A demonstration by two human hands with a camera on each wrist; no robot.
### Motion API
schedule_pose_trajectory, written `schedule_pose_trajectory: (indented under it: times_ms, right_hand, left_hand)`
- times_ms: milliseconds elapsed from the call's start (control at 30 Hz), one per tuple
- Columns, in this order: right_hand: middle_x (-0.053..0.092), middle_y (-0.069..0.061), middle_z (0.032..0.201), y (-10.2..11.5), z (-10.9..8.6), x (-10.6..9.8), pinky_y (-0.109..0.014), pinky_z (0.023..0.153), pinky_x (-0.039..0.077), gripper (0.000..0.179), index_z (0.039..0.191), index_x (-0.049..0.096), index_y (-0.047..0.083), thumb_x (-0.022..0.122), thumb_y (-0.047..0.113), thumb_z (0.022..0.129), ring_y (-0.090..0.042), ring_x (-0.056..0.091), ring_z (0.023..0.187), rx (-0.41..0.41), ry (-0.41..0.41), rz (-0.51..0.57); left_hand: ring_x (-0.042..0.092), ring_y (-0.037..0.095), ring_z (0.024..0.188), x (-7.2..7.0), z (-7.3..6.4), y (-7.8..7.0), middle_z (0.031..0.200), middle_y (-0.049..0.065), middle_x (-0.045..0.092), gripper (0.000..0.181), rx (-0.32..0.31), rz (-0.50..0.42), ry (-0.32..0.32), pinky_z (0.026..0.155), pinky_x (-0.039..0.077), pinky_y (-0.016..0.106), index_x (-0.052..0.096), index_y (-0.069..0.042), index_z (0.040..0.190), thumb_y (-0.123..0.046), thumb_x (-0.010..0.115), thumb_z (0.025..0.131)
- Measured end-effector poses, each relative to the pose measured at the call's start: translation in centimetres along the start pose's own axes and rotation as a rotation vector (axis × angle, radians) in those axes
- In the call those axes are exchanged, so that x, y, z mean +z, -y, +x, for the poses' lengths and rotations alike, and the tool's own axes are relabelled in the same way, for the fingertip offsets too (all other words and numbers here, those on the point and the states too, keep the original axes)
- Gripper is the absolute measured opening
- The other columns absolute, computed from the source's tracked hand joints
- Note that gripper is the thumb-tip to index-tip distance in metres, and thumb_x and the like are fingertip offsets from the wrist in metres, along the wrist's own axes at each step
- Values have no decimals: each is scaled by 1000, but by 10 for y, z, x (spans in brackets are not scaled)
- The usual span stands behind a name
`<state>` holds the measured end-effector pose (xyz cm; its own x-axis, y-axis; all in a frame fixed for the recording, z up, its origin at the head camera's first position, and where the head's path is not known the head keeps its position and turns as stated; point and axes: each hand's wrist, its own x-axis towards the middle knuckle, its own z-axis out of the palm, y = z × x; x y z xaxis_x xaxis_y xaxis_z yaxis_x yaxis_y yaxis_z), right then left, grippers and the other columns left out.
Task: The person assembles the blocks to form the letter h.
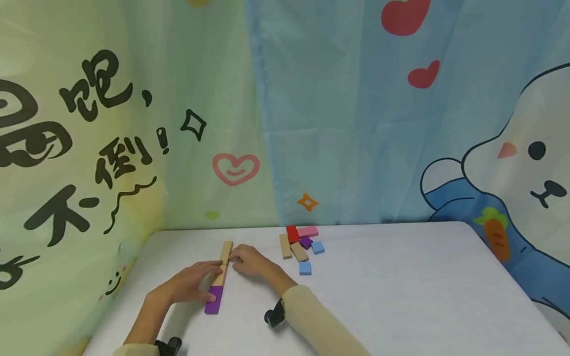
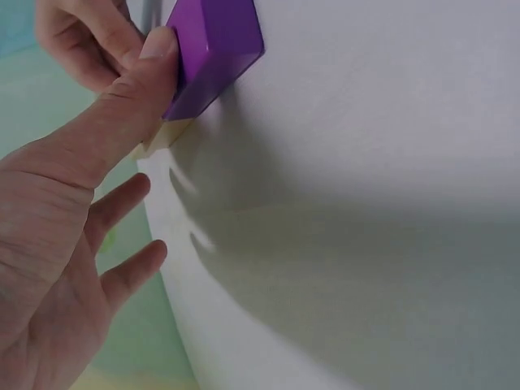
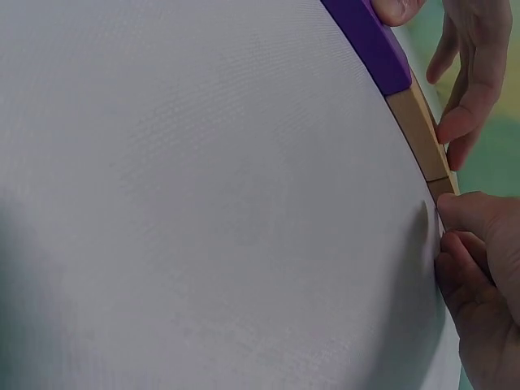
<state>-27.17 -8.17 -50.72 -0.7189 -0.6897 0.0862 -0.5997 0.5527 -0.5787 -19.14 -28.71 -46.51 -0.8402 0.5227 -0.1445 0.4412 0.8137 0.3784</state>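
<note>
Blocks lie end to end in a row on the white table: a purple block (image 1: 213, 301) nearest me, a wooden block (image 1: 218, 277) beyond it, and another wooden block (image 1: 226, 251) at the far end. My left hand (image 1: 189, 283) reaches over from the left. Its thumb (image 2: 146, 77) touches the purple block, and its fingers lie along the nearer wooden block with little bend. From the right, my right hand (image 1: 251, 262) touches the side of the far wooden block with bent fingers. Whether it pinches the block is hidden.
Right of the row sits a loose group: a red block (image 1: 292, 234), a pink block (image 1: 308, 231), a small purple piece (image 1: 306, 242), wooden blocks (image 1: 285, 246) and blue blocks (image 1: 305, 268). A printed curtain (image 1: 338, 123) hangs behind the table (image 1: 401, 287).
</note>
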Motion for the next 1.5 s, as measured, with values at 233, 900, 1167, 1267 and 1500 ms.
schedule_pose_trajectory:
  times_ms: [233, 900, 1167, 1267, 1500]
  right_hand:
    - [59, -5, 120, -4, -15, -18, -27, 101, 40, 28, 116, 62, 8, 57, 15, 89, -17, 52, 116, 23, 25, -34]
    - [46, -6, 137, -77, -66, -92, -42, 107, 32, 57, 130, 52, 11, 67, 37, 81, -27, 38, 128, 134, 90, -261]
    - [45, -6, 140, -83, -67, -92, -41, 109, 30, 60, 132, 50, 14, 69, 38, 80, -26, 37, 130, 146, 112, -279]
    - [47, -7, 138, -83, -66, -93, -39, 104, 34, 56, 128, 53, 14, 69, 37, 80, -25, 40, 125, 129, 118, -279]
    - [50, -8, 133, -80, -67, -92, -39, 102, 36, 51, 124, 55, 12, 69, 34, 80, -26, 42, 123, 102, 117, -273]
  left_hand:
    - [34, 33, 131, -1, 6, 0, 145, 8, 37, 87, -62, -22, 57, 103, 33, 55, 38, -13, 141, -50, 72, 70]
    - [30, 35, 127, -3, 8, -2, 142, 15, 27, 85, -40, -91, 95, 101, 33, 57, 29, -4, 143, -32, 72, 76]
    - [23, 42, 131, -2, 5, -7, 147, 21, 19, 82, -6, -130, 106, 102, 26, 63, 24, 1, 144, -32, 66, 82]
    - [21, 42, 133, -1, 5, -8, 149, 20, 16, 82, -22, -132, 123, 102, 25, 63, 22, 0, 144, -34, 64, 83]
    - [18, 42, 136, 0, 4, -9, 151, 19, 15, 83, -75, -138, 139, 103, 22, 64, 22, -3, 145, -39, 62, 83]
